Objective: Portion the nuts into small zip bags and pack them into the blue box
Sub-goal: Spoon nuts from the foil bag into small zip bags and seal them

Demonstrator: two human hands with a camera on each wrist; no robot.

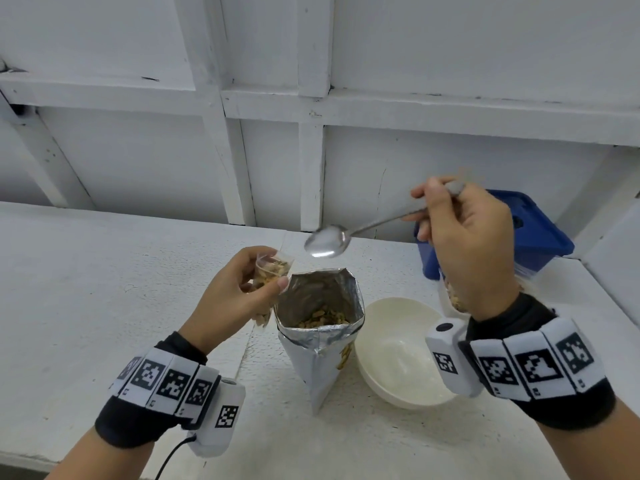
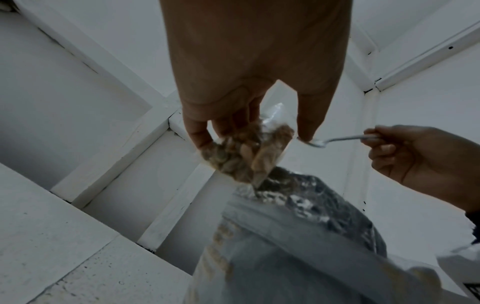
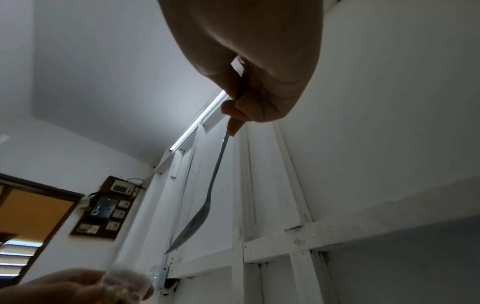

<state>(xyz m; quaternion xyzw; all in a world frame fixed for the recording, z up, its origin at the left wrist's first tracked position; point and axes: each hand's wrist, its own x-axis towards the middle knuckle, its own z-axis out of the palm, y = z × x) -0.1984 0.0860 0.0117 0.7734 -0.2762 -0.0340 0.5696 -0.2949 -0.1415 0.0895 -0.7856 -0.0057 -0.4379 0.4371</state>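
My left hand point(image 1: 239, 285) point(image 2: 246, 115) grips a small clear zip bag point(image 1: 272, 268) point(image 2: 244, 154) filled with nuts, its mouth open upward, just left of the big foil nut pouch point(image 1: 320, 317) point(image 2: 298, 236). The pouch stands open on the table with nuts at its bottom. My right hand point(image 1: 464, 244) point(image 3: 249, 96) holds a metal spoon point(image 1: 329, 239) point(image 3: 205, 207) by its handle. Its empty bowl hangs above the pouch, right of the small bag. The blue box point(image 1: 526, 233) sits behind my right hand, partly hidden.
A white empty bowl point(image 1: 398, 348) stands right of the pouch. Under my right wrist a clear bag with nuts point(image 1: 453, 299) lies half hidden. The white table point(image 1: 104, 289) ends at a white panelled wall point(image 1: 277, 150).
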